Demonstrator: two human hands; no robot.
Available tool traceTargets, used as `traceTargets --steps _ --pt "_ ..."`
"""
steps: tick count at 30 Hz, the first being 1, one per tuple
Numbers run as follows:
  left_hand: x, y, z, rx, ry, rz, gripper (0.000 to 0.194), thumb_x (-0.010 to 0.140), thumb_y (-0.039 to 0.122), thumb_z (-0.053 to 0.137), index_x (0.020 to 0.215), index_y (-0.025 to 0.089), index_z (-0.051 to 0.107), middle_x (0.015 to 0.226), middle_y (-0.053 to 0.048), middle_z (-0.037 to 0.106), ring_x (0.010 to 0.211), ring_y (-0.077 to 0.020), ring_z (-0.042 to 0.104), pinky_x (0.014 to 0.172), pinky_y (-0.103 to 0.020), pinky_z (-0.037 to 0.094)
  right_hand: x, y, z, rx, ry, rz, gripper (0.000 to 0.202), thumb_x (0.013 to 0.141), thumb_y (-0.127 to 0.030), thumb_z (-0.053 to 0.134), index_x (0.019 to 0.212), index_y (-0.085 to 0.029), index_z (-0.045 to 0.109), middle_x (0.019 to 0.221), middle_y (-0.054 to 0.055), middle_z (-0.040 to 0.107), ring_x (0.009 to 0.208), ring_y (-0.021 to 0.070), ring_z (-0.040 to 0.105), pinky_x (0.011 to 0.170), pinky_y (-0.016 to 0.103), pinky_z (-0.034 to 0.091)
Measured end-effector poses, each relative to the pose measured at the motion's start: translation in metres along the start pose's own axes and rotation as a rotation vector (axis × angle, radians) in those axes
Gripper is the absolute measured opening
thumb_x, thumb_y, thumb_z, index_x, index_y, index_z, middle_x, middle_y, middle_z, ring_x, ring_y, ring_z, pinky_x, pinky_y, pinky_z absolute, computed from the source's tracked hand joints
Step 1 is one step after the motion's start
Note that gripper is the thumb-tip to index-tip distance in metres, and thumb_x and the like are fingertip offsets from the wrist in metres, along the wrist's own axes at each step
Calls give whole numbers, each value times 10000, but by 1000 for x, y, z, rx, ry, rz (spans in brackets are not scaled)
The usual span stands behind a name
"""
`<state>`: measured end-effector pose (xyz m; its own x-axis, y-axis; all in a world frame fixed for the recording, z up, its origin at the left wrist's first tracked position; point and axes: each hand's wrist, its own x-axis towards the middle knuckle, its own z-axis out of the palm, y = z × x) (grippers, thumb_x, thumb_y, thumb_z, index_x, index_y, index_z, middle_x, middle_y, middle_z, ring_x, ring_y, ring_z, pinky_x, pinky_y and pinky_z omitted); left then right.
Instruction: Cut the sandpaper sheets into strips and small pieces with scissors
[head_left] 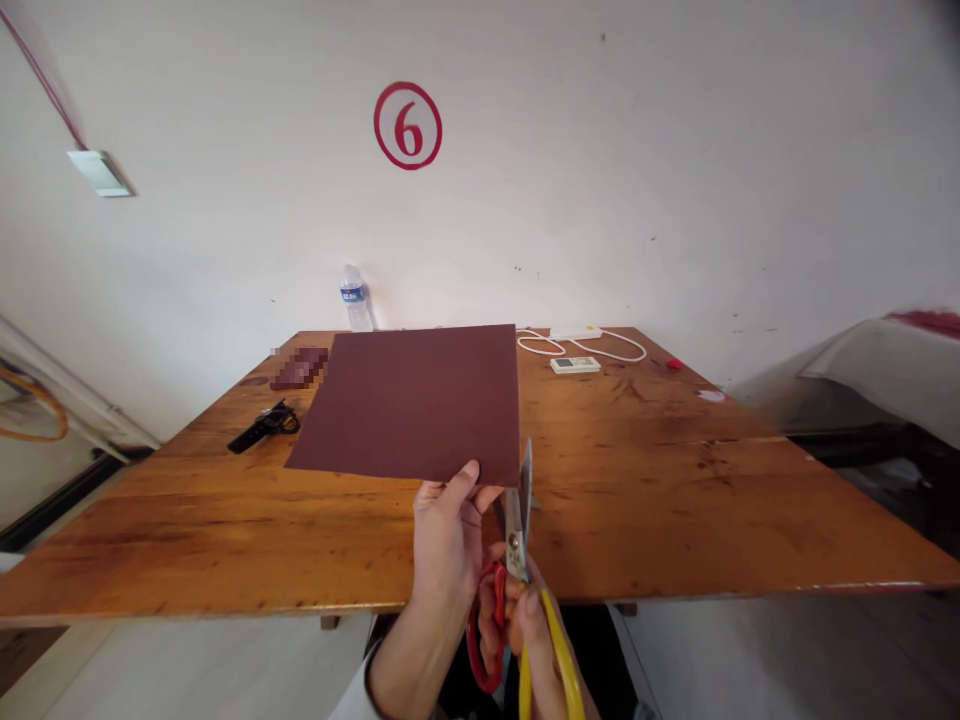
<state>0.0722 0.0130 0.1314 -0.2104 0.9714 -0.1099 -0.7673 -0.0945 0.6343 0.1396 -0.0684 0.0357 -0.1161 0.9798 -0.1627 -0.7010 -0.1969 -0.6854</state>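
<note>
A flat sheet of dark maroon paper [420,400] is held up over the table by my left hand [446,535], thumb on top and fingers beneath its near edge. My right hand [532,625] grips a pair of scissors [515,540] with one red and one yellow handle. Their blades are spread and point away from me at the sheet's near right corner. One blade stands just right of the sheet, and part of the other is hidden by the left hand and the paper. Whether the blades touch the paper I cannot tell.
The wooden table [660,500] bears a black strap-like item [262,427] and a blurred maroon object [300,368] at left. A water bottle [356,300] stands at the back. A white power strip [575,333], its cable, a remote-like device [575,365] and a red bit [674,364] lie far right.
</note>
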Motion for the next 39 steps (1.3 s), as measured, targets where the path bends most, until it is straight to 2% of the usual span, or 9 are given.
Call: traceTargets --steps 2,4,13,18,21,24,31,35,39 --pt "0 2 1 4 -10 -11 237 619 131 831 792 186 678 793 6 753 695 -156 716 642 -282 602 -4 -3 -3 -23 -18 -17 274 974 -355 639 1192 -188 639 1086 62 710 802 200 703 657 368 618" --pt "2 4 1 0 -11 -15 248 600 121 840 784 180 684 785 5 755 694 -155 714 629 -273 608 -7 -6 -5 -39 -23 -32 299 970 -315 651 1240 -188 624 1229 87 675 964 248 699 788 443 613" --pt "9 5 -5 2 -35 -24 242 589 111 847 783 175 717 814 -20 780 718 -167 727 634 -285 633 -7 -8 -7 -52 -36 -56 333 962 -317 661 1269 -197 613 1283 96 654 1033 274 682 838 485 600" --pt "10 5 -6 -4 -44 -28 259 581 111 854 795 181 725 806 -22 787 714 -163 726 640 -277 633 -5 -7 -12 -23 -69 -28 282 977 -334 641 1214 -182 628 1108 64 702 817 202 706 665 366 620" --pt "10 5 -7 -1 -42 -30 263 580 115 857 799 186 728 817 -21 790 715 -161 726 631 -270 631 -2 -6 -15 -11 -85 -17 308 993 -413 599 1189 -177 625 867 3 692 560 123 631 480 260 549" --pt "10 5 -7 8 -36 -35 262 573 118 861 788 185 728 820 -25 791 702 -165 722 610 -274 632 1 -2 -17 -13 -86 -25 413 960 -529 599 1185 -183 617 720 -44 641 434 89 542 404 229 490" --pt "10 5 -8 -2 -34 -50 259 562 118 871 766 178 724 809 -25 793 701 -168 727 621 -288 639 6 6 -21 -37 -60 -40 575 789 -703 686 1109 -228 635 650 -39 621 344 82 455 330 236 429" --pt "10 4 -9 -8 -43 -46 248 574 112 865 762 177 718 807 -23 793 705 -164 731 628 -275 635 7 6 -22 -41 -50 -43 543 782 -707 685 1086 -260 628 649 -31 619 341 93 449 320 243 412" --pt "10 5 -9 -6 -46 -49 250 579 108 862 773 174 719 794 -23 792 691 -159 727 641 -281 638 5 7 -22 -41 -63 -40 565 808 -697 670 1121 -230 618 670 -39 623 352 77 456 331 225 428"
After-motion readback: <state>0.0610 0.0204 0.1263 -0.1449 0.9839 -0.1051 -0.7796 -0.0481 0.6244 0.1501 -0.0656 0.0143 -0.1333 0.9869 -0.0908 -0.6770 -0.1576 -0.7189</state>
